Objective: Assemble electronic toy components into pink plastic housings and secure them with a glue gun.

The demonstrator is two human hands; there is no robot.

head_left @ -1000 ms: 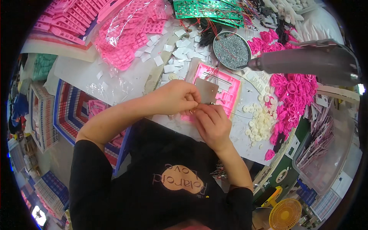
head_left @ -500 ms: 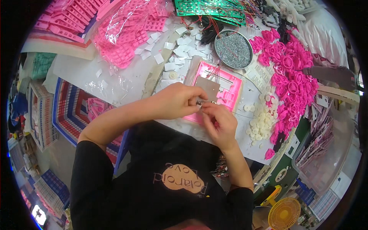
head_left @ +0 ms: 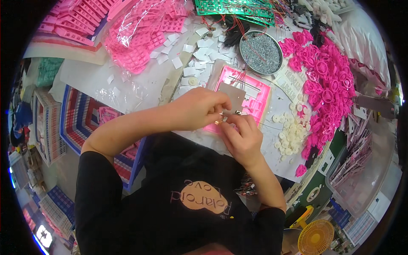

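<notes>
With our left hand (head_left: 202,108) and right hand (head_left: 243,138), we are pinching a small part (head_left: 218,122), mostly hidden, between our fingers (head_left: 224,100). Just beyond them, the pink casing (head_left: 258,106) is already carrying a brown plate (head_left: 230,92); we are judging the small part's handling unfinished.

Near the tabletop's (head_left: 274,159) front edge, left fingers (head_left: 223,101) and right fingers (head_left: 240,120) meet over a pink plastic housing (head_left: 258,106). Magenta rings (head_left: 325,85) heap along the right edge.

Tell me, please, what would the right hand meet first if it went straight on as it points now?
The right hand would probably meet the left hand first, close ahead of it; the exact depth is unclear.
</notes>
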